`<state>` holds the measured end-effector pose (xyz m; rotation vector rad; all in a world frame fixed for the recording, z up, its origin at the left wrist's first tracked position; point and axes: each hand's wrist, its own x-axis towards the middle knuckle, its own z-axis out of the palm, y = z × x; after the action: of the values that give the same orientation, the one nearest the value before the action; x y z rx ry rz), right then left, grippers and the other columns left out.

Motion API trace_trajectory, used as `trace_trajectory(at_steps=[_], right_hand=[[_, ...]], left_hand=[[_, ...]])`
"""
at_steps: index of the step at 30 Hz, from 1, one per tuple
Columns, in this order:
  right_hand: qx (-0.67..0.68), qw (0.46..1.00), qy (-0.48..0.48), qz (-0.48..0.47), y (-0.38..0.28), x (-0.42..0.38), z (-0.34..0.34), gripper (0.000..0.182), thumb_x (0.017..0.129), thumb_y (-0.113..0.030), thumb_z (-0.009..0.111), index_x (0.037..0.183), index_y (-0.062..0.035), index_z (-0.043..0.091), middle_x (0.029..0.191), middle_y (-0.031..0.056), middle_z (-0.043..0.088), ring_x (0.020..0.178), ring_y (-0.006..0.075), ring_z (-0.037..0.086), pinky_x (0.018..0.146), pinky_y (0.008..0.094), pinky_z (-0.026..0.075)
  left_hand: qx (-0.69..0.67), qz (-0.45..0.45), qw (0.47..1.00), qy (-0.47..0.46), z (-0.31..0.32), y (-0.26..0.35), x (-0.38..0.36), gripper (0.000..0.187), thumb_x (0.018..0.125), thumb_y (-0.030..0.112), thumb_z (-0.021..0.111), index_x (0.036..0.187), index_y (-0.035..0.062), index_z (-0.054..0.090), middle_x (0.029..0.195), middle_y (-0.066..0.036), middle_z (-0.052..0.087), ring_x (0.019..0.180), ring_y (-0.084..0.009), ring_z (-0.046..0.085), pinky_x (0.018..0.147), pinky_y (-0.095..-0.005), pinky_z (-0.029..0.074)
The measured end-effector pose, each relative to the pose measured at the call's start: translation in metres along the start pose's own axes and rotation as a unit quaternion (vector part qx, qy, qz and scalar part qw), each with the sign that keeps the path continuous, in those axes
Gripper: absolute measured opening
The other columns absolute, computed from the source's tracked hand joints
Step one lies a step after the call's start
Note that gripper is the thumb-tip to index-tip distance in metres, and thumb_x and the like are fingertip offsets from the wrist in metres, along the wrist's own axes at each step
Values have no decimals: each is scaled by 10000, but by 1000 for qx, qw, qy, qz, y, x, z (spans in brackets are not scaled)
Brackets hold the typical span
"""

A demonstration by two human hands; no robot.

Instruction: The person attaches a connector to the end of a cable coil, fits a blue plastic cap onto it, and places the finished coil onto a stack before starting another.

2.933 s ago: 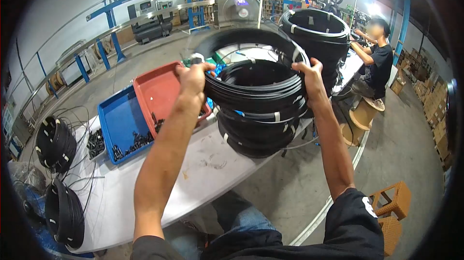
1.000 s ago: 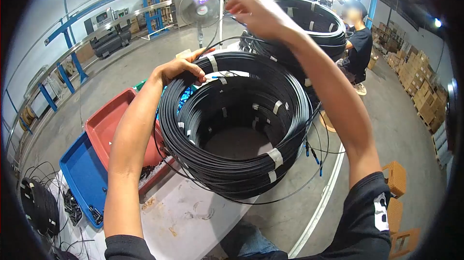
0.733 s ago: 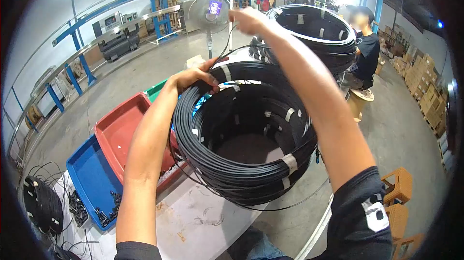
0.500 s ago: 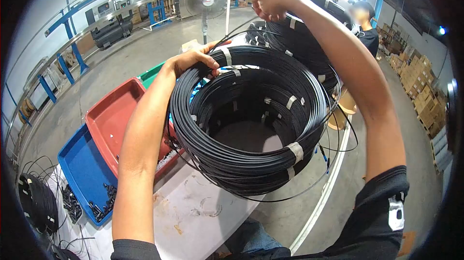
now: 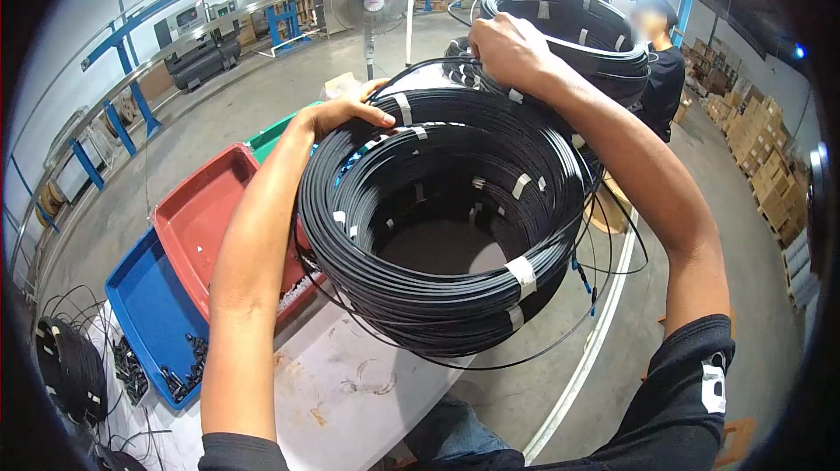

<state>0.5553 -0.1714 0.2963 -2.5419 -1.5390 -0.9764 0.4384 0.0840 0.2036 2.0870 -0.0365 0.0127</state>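
A tall stack of coiled black cable (image 5: 437, 283), bound with strips of white tape, stands at the front of the table. My left hand (image 5: 354, 110) grips its far left rim, thumb on top and the other fingers partly hidden behind. From there a loose strand of black cable (image 5: 423, 66) arcs right to my right hand (image 5: 510, 44). Raised above the coil's far side, that hand is closed around the strand. Loose cable ends with blue tips (image 5: 584, 277) hang at the coil's right side.
Red (image 5: 197, 226) and blue trays (image 5: 144, 296) sit left on the white table (image 5: 350, 392), small black parts in the blue one. More cable coils (image 5: 569, 16) stand behind, with a person (image 5: 667, 77) beside them. A fan (image 5: 372, 3) stands farther back.
My right hand has come down and slightly right with the strand, toward the coil's far rim. My left hand has barely shifted. The coil has moved slightly left.
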Motion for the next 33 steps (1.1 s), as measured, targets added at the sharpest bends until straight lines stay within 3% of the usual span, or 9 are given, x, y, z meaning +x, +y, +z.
trace_trajectory(at_steps=[6, 8, 10, 15, 20, 23, 26, 30, 33], right_hand=[[-12, 999, -28, -30, 12, 8, 3, 165, 708, -29, 697, 856, 38, 724, 895, 244, 712, 844, 363, 725, 737, 432, 593], [-2, 994, -79, -70, 15, 12, -3, 169, 704, -47, 695, 847, 38, 722, 887, 238, 712, 842, 361, 725, 739, 424, 592], [1, 996, -62, -57, 12, 9, -9, 183, 707, -76, 700, 859, 22, 724, 865, 222, 716, 831, 349, 723, 750, 412, 585], [92, 992, -83, -33, 12, -9, -26, 284, 817, -222, 750, 994, -5, 702, 900, 191, 722, 863, 329, 703, 794, 398, 541], [162, 983, -83, -30, 10, -39, -41, 277, 832, -203, 743, 1015, 1, 706, 907, 189, 731, 852, 298, 711, 808, 378, 548], [198, 979, -55, 4, 6, -61, -56, 291, 836, -210, 746, 1030, 4, 708, 934, 187, 742, 855, 280, 722, 820, 372, 553], [214, 975, -56, 18, 12, -77, -63, 289, 846, -209, 746, 1043, 0, 710, 952, 183, 748, 856, 256, 731, 828, 361, 553], [248, 966, -58, 49, 21, -99, -67, 236, 868, -152, 737, 1041, 7, 709, 936, 167, 752, 855, 229, 733, 814, 352, 553], [285, 955, -62, 54, 24, -116, -66, 213, 878, -140, 740, 1046, -11, 719, 945, 117, 758, 873, 191, 730, 768, 330, 548]], left_hand=[[20, -32, 998, 45, -5, -12, 4, 1020, 682, 510, 878, 1452, 21, 423, 1319, -155, 474, 1178, -254, 568, 944, -416, 530], [35, -75, 996, 19, -1, 16, -9, 911, 796, 528, 798, 1459, 108, 337, 1384, -125, 412, 1220, -228, 510, 955, -406, 520], [74, -219, 970, -69, -3, 27, -11, 1073, 755, 690, 743, 1527, 118, 267, 1541, -167, 340, 1378, -270, 413, 1000, -462, 492], [281, -279, 918, -2, -2, 38, -17, 1091, 757, 896, 483, 1450, 53, 467, 1336, -229, 593, 1198, -351, 612, 994, -490, 493], [314, -206, 914, 154, -8, 11, -18, 806, 912, 685, 523, 1469, 112, 420, 1273, -307, 602, 1179, -423, 604, 998, -413, 483], [397, -149, 878, 221, -15, -1, -27, 567, 974, 404, 487, 1401, 48, 374, 1207, -319, 624, 1165, -481, 583, 998, -544, 460], [468, -182, 834, 228, -9, 4, -37, 542, 953, 294, 490, 1414, 62, 323, 1183, -322, 632, 1135, -474, 608, 979, -531, 484], [631, -190, 742, 125, -6, 10, -38, 432, 954, 382, 455, 1272, 106, 357, 995, -321, 675, 1001, -425, 669, 843, -563, 505], [617, -141, 761, 142, -17, -3, -42, 409, 961, 416, 414, 1204, 92, 356, 946, -301, 685, 950, -429, 672, 805, -555, 506]])
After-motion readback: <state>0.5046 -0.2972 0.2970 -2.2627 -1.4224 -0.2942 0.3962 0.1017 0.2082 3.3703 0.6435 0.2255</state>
